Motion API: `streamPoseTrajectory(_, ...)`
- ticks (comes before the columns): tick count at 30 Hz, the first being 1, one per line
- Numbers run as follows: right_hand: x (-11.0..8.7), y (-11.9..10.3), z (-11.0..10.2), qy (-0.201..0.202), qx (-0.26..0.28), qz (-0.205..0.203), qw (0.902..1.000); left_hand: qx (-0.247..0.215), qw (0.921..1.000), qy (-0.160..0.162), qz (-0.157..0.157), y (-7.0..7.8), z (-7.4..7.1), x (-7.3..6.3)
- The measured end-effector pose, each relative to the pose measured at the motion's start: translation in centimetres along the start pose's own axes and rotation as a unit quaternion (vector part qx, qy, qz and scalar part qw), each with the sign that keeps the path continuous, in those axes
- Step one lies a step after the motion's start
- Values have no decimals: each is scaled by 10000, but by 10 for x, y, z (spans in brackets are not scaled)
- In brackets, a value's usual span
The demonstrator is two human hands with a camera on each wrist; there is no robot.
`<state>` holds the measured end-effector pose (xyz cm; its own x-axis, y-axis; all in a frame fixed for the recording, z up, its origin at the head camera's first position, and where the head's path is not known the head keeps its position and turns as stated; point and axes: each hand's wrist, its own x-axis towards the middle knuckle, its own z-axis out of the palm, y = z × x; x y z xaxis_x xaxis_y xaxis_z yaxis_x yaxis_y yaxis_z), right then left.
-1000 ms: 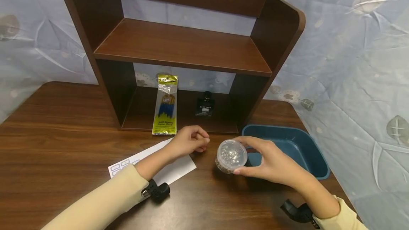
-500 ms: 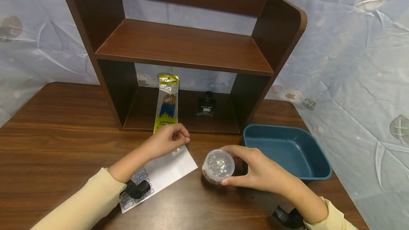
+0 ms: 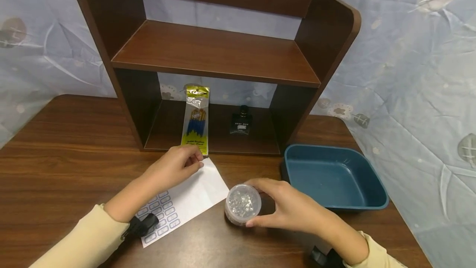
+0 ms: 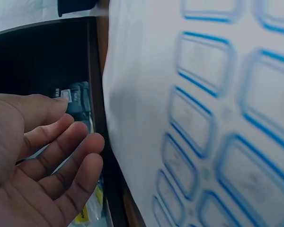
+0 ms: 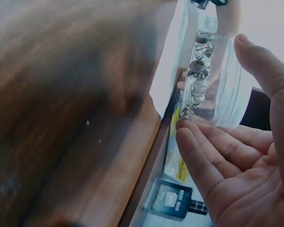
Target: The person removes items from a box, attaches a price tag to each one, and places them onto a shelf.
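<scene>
My right hand (image 3: pixel 284 206) grips a round clear plastic jar (image 3: pixel 242 204) between thumb and fingers, over the table beside the paper's right corner. In the right wrist view, small shiny metal pieces (image 5: pixel 197 80) that look like thumbtacks lie in the jar's bottom, below its frosted lid (image 5: pixel 235 85). My left hand (image 3: pixel 172 168) is over the far end of a white sheet of blue-framed labels (image 3: pixel 202 185). Its fingers are loosely bent with nothing between them, as the left wrist view shows; the label sheet (image 4: pixel 137 118) is to their right there.
A dark brown two-tier shelf (image 3: pixel 215 55) stands at the back. On its lower level are a pack of artist brushes (image 3: pixel 196 123) and a black perfume bottle (image 3: pixel 241 122). At right is a blue plastic basin (image 3: pixel 334 177) on the wooden table (image 3: pixel 67 164).
My right hand has carried the jar left and nearer to me. My left hand has drawn back to the left across the sheet, uncovering more of its labels.
</scene>
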<state>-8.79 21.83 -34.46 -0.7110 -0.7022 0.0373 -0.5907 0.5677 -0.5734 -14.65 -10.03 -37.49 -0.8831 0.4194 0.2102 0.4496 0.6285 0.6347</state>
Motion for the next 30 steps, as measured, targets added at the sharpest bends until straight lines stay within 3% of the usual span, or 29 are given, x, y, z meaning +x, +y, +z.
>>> streamPoseTrajectory(8, 3, -2, 10, -341, -126, 194, 9991, 375, 9992, 36, -153, -8, -1, -10)
streamPoseTrajectory(14, 3, -2, 15, -373, -146, 261, 9989, 500, 9979, 41, -403, -13, -4, -16)
streamPoseTrajectory(24, 1, 0, 21, -347, -261, 297, 9986, 753, 9935, -190, -827, -15, -7, -19)
streamPoseTrajectory(30, 1, 0, 23, -382, -220, 340, 9984, 871, 9900, -529, -979, -14, -8, -17)
